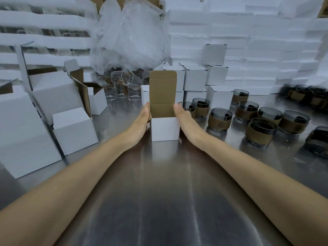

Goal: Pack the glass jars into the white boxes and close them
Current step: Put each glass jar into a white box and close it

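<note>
A small white box stands upright in the middle of the steel table, its brown-lined lid flap raised at the back and its inside looking empty. My left hand lies flat against the box's left side with straight fingers. My right hand does the same along the right side. Several smoked glass jars with brown sleeves stand to the right of the box, the nearest one just behind my right fingertips.
Open white boxes crowd the left side. Closed small boxes are stacked behind the open box. Clear glasses and a plastic bag sit at the back. White foam sheets wall the rear. The steel table stretches toward me.
</note>
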A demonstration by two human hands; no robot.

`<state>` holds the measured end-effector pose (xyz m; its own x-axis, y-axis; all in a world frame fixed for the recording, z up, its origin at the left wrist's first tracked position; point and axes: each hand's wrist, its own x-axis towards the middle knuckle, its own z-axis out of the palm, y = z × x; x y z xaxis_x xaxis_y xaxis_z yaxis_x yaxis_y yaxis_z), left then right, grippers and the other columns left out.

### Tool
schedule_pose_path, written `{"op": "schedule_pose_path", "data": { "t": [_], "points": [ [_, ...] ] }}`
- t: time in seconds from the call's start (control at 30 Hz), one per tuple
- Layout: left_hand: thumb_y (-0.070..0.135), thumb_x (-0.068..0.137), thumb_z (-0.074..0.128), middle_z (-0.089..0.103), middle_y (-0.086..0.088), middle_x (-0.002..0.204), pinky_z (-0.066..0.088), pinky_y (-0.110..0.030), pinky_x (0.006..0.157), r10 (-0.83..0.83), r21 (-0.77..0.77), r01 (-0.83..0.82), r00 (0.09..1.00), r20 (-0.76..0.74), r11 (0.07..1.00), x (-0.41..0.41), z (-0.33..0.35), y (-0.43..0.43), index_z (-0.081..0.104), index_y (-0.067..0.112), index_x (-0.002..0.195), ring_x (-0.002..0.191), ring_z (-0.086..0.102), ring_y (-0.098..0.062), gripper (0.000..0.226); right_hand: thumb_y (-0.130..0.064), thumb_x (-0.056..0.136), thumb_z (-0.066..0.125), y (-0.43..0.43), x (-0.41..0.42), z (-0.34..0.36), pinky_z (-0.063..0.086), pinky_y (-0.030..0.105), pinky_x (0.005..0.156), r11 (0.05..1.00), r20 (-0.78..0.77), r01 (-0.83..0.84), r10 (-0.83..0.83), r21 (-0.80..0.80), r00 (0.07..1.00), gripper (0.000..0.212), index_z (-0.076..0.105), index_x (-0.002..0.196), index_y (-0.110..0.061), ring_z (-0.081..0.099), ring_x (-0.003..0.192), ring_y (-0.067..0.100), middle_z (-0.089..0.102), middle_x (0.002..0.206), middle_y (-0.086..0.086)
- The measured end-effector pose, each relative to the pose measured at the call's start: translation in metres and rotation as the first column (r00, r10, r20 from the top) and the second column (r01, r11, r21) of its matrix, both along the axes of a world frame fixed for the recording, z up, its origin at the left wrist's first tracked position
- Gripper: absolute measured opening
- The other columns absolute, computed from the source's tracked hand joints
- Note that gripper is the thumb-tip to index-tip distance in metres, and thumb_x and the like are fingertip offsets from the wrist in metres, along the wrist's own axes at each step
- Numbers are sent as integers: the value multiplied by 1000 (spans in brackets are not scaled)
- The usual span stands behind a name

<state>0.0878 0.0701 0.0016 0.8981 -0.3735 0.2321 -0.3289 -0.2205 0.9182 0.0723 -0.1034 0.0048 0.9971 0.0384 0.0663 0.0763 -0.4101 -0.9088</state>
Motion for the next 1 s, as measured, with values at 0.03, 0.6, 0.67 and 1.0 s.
{"op": "schedule_pose_path", "data": {
  "t": [0.03, 0.6, 0.67, 1.0],
  "points": [
    [57, 97, 6, 13, 20, 157, 13, -15, 116, -37, 24, 37, 999, -8, 999, -2, -1, 0, 6, 26, 155, 142, 12, 4, 65, -78, 84, 34, -1, -1, 0, 22, 27, 111, 999, 14, -38, 38, -15, 999, 91, 2, 155, -31, 5, 147, 9, 4, 160, -12],
    [68, 82, 51, 2, 16, 157, 12, -26, 115, 5, 196, -36, 988, 157, 980, -4, -11, 3, -16, 34, 150, 134, 6, 17, 102, -40, 79, 75, -3, 5, -8, 31, 3, 88, 986, 117, -125, 137, -107, 984, 110, -1, 155, -20, 41, 123, 1, 47, 142, -6],
    [68, 81, 51, 2, 14, 158, 16, -29, 118, -20, 183, -16, 981, 191, 983, -6, -11, 4, -22, 41, 145, 139, 6, 14, 101, -44, 77, 77, -5, 5, -8, 32, 12, 95, 986, 128, -116, 131, -118, 983, 108, 5, 155, -23, 43, 126, 4, 47, 143, -7],
    [55, 76, 71, 40, -1, 131, 39, -29, 102, 81, 195, -138, 959, 271, 971, -7, -2, 3, -4, 41, 151, 115, 49, -15, 107, -23, 79, 79, -7, 0, -9, 40, -2, 81, 984, 180, -174, 177, -30, 968, 57, 45, 121, -42, 52, 96, -27, 59, 97, -44]
  ]
}}
